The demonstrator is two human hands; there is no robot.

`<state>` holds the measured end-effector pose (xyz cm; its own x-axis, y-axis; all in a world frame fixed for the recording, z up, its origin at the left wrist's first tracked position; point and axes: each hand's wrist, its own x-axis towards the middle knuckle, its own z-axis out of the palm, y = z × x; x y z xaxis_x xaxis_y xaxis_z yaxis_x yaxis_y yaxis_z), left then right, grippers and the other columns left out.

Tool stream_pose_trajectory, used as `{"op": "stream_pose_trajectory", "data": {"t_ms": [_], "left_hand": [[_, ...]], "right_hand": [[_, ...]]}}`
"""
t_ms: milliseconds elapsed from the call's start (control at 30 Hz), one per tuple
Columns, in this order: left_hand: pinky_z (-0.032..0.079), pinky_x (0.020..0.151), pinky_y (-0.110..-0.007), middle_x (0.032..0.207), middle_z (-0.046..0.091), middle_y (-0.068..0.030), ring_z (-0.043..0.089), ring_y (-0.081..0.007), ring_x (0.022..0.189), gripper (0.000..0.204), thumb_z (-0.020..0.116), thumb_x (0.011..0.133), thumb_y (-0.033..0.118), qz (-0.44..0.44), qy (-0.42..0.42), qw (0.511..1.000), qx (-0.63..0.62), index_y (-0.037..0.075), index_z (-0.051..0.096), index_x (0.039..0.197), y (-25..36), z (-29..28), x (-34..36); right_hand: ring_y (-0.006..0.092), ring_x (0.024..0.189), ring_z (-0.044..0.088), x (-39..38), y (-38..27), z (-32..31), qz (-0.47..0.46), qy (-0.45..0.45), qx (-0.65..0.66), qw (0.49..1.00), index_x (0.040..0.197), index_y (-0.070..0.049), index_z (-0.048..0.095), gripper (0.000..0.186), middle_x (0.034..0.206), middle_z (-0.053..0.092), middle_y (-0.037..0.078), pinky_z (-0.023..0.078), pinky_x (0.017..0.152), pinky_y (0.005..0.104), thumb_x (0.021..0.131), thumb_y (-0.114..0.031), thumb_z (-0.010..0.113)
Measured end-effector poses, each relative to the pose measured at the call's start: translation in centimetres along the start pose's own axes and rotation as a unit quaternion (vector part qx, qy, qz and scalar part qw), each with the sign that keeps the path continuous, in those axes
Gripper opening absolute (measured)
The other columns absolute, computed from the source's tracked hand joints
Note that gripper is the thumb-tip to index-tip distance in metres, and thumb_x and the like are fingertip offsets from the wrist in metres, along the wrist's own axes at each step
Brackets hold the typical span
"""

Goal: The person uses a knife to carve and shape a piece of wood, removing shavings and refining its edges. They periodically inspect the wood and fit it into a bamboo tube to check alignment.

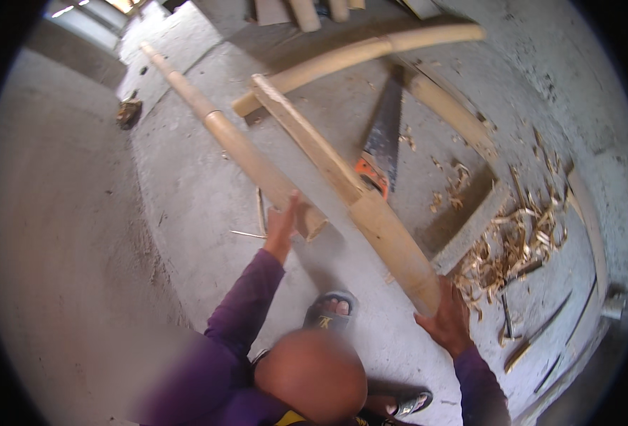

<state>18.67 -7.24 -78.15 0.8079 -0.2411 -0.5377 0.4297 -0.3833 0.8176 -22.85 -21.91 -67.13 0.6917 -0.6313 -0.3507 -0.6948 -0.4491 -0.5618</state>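
Two lengths of bamboo slant away from me side by side over the concrete floor. My left hand [283, 221] is closed around the near end of a long, round bamboo pole [239, 145], which tapers toward the far left. My right hand [449, 318] grips the near end of a second bamboo piece [395, 245]. Its far half looks cut down lengthwise, with a pale, flat face showing. A hand saw [383, 138] with an orange handle lies just right of this piece. The far tip of the piece is close to a curved bamboo pole [360, 53].
A short bamboo length [452, 113] lies beyond the saw. Right of me are a concrete block [474, 224], a heap of curled shavings [520, 248] and a long thin blade-like strip [539, 334]. A brownish lump [129, 112] sits at the far left by the wall [58, 213].
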Motion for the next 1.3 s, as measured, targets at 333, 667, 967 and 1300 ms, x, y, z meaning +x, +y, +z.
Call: {"op": "stream_pose_trajectory", "data": {"t_ms": [333, 667, 967, 1300], "left_hand": [[0.056, 0.085, -0.037, 0.11, 0.069, -0.0201, 0.069, -0.0261, 0.096, 0.061, 0.081, 0.086, 0.033, 0.137, 0.131, 0.982, -0.021, -0.011, 0.057, 0.121, -1.0, -1.7, 2.1], [0.057, 0.077, -0.037, 0.107, 0.068, -0.0131, 0.069, -0.023, 0.089, 0.059, 0.082, 0.088, 0.037, 0.196, 0.025, 0.956, -0.218, -0.009, 0.065, 0.12, 17.3, -10.3, 9.0], [0.06, 0.083, -0.046, 0.111, 0.07, -0.0164, 0.072, -0.0303, 0.094, 0.061, 0.08, 0.089, 0.036, 0.214, 0.03, 0.951, -0.219, -0.008, 0.061, 0.127, 28.6, -12.0, 22.5], [0.062, 0.08, -0.046, 0.107, 0.07, -0.0184, 0.073, -0.0322, 0.091, 0.059, 0.081, 0.088, 0.028, 0.263, -0.004, 0.934, -0.243, -0.013, 0.059, 0.125, 33.5, -9.4, 30.3]], "right_hand": [[0.045, 0.116, 0.057, -2.7, -2.6, -3.4, -0.018, -0.011, -0.012, 1.0, 0.146, -0.006, 0.039, 0.097, 0.125, 0.058, 0.023, 0.049, 0.096, 0.054, 0.066, -0.024, 0.09], [0.0376, 0.14, 0.05, -5.7, -6.2, -6.3, 0.022, -0.105, -0.019, 0.994, 0.156, -0.007, 0.039, 0.1, 0.151, 0.051, 0.023, 0.042, 0.116, 0.0443, 0.072, -0.034, 0.087], [0.0379, 0.133, 0.054, -5.9, -8.2, -7.3, 0.097, -0.148, -0.025, 0.984, 0.144, -0.006, 0.051, 0.086, 0.14, 0.059, 0.022, 0.047, 0.109, 0.0481, 0.071, -0.033, 0.088], [0.0377, 0.129, 0.057, -4.3, -8.3, -8.3, 0.146, -0.102, -0.035, 0.983, 0.146, -0.011, 0.048, 0.089, 0.138, 0.059, 0.019, 0.05, 0.106, 0.0476, 0.069, -0.031, 0.088]]}}
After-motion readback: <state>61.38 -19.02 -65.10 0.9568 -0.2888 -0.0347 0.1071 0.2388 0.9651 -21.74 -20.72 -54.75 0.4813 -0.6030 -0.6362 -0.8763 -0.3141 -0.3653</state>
